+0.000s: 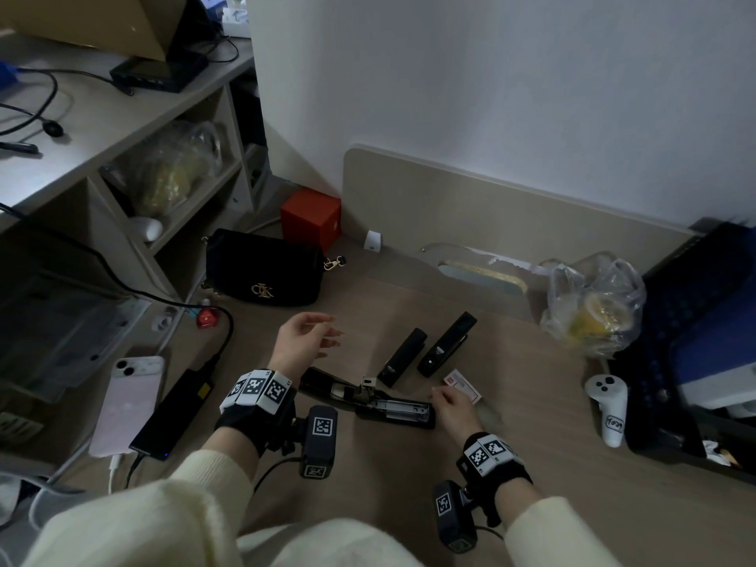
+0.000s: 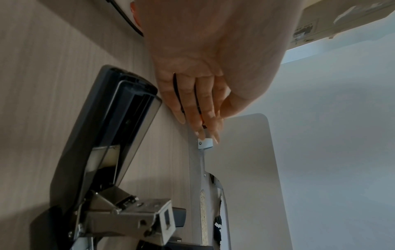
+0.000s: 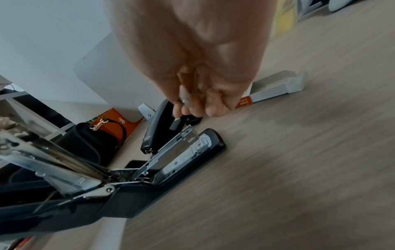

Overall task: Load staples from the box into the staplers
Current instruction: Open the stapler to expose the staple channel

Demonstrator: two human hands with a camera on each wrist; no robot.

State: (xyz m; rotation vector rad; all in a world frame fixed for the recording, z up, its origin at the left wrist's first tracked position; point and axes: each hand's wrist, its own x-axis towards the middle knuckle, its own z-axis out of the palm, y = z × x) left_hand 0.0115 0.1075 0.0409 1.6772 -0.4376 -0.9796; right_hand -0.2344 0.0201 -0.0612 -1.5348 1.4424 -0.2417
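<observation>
The opened stapler lies flat on the tabletop, its long axis running from 10 o'clock to 4 o'clock, magazine channel facing up. The right hand, curled at the channel's 4 o'clock end, pinches a small silvery staple strip; this probably handles light, stiff and brittle, best held by its long sides. The left hand hovers relaxed, holding nothing. The staple box sits just beyond, near two closed staplers.
</observation>
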